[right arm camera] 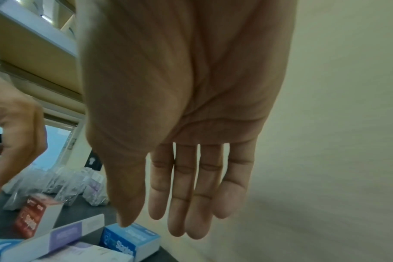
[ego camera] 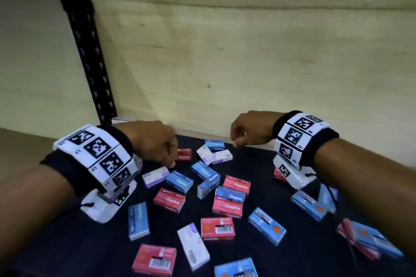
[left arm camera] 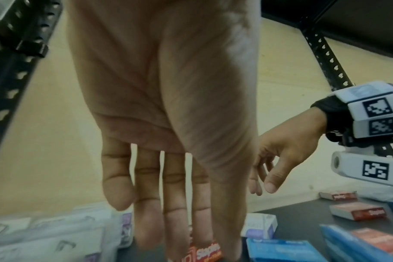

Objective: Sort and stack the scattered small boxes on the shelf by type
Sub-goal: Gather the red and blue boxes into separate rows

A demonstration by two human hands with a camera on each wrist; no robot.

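While both hands hover over the far edge of the shelf (ego camera: pixel 67 243), the sorting looks barely begun: red, blue and white-and-lilac boxes lie mixed across the dark surface, and no tidy stack shows in the head view (a bunched pile at the near right seems accidental). The left hand (ego camera: pixel 155 141) hangs above a red box (ego camera: pixel 184 154) at the far left, fingers straight and relaxed, holding nothing. The right hand (ego camera: pixel 249 129) is likewise empty, fingers extended above a blue box (ego camera: pixel 215 144) by the back wall. Nearly everything is left to do. That red box lies flat, its long axis running left-right; the blue one does too.
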